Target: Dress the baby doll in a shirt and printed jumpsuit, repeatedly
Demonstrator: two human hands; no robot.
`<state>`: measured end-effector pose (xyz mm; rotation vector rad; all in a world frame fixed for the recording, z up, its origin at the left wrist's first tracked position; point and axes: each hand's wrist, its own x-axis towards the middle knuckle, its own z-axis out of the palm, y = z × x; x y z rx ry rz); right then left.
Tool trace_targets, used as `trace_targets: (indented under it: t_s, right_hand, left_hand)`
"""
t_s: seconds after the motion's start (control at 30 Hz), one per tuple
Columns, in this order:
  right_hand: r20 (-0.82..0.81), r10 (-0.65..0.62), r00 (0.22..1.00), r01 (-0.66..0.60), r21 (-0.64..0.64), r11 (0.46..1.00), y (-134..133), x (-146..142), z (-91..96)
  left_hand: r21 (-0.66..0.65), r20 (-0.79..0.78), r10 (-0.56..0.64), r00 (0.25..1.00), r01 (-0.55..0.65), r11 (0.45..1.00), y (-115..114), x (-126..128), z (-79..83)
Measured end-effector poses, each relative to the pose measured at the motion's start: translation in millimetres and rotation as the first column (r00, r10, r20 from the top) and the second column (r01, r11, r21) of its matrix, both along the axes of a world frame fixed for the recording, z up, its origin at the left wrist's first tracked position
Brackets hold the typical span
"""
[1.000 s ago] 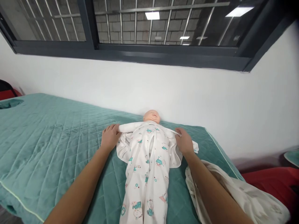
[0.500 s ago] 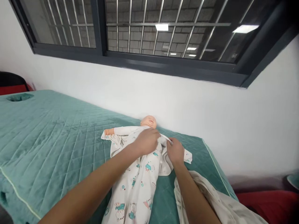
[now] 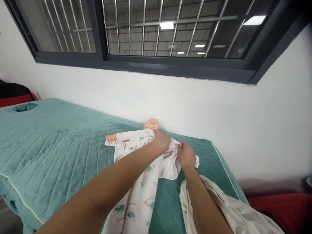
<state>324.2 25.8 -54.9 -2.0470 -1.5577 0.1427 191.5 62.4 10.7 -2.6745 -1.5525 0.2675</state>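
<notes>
A baby doll point(image 3: 151, 123) lies on its back on the green quilted bed cover, its head toward the wall. White baby clothes point(image 3: 133, 198) with teal and pink animal prints lie over its body and legs. My left hand point(image 3: 162, 141) is closed at the doll's chest and shoulder, on the edge of the garment; its fingertips are partly hidden. To the right, my right hand point(image 3: 187, 156) pinches the garment's sleeve side, and the cloth stretches between both hands. One doll hand point(image 3: 111, 137) shows at the left beyond its white sleeve.
The green quilted bed point(image 3: 73, 146) has a hole point(image 3: 25, 107) at its far left. Cream cloth point(image 3: 214, 204) lies under my right forearm. Behind the bed stand a white wall point(image 3: 207, 107) and a barred window point(image 3: 156, 35). Something red point(image 3: 280, 208) shows at the lower right.
My left hand has shifted a little to the right across the doll's chest, baring printed cloth there. My right hand has moved slightly right, still on the garment. The view has tilted slightly.
</notes>
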Motion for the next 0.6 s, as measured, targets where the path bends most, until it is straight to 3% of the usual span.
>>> trace_targets:
  t_s: [0.13,0.4,0.6]
  right_hand:
    - [-0.024,-0.029,0.999,0.028,-0.051,0.998,1.0,4.2,0.6]
    - [-0.008,-0.009,1.0,0.008,-0.151,0.989,4.4,0.4,-2.2]
    - [-0.025,-0.027,0.999,0.021,-0.208,0.978,5.3,4.7,-1.0]
  left_hand:
    - [-0.026,-0.032,-0.004,0.999,0.003,1.0,15.9,-11.1,1.0]
    - [-0.021,-0.029,-0.083,0.996,0.082,0.996,23.9,9.3,-29.9]
    - [0.063,0.028,-0.157,0.987,0.155,0.986,25.7,0.4,-35.2]
